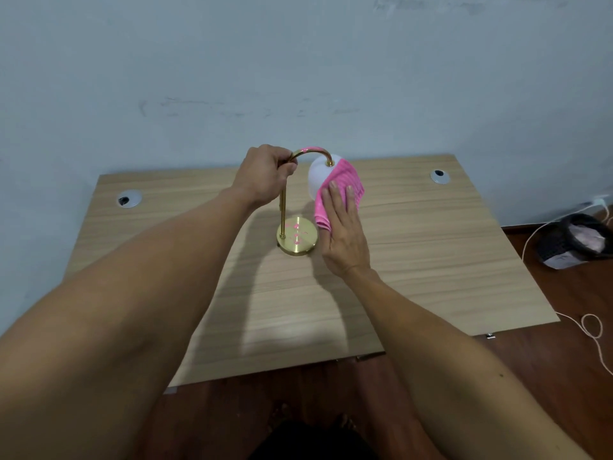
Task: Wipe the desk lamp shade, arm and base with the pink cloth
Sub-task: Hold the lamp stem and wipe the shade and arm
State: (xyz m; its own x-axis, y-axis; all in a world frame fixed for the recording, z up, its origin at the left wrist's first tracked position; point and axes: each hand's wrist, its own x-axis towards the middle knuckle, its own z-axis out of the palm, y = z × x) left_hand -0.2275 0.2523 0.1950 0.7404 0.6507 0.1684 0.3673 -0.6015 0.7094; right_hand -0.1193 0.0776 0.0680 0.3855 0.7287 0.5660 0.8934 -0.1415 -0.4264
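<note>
A small desk lamp stands mid-desk: a round brass base (297, 240), a thin brass arm (283, 214) curving over at the top, and a white shade (317, 179) hanging from the curve. My left hand (263, 175) is closed around the arm just below the bend. My right hand (343, 229) lies flat, fingers together, pressing the pink cloth (345, 185) against the right side of the shade. The cloth drapes over the shade's right half and hangs down towards the base.
The lamp sits on a light wooden desk (431, 260) against a pale wall, with cable grommets at back left (129, 198) and back right (440, 176). On the floor to the right are a dark bin (572, 244) and a loose white cord (593, 330).
</note>
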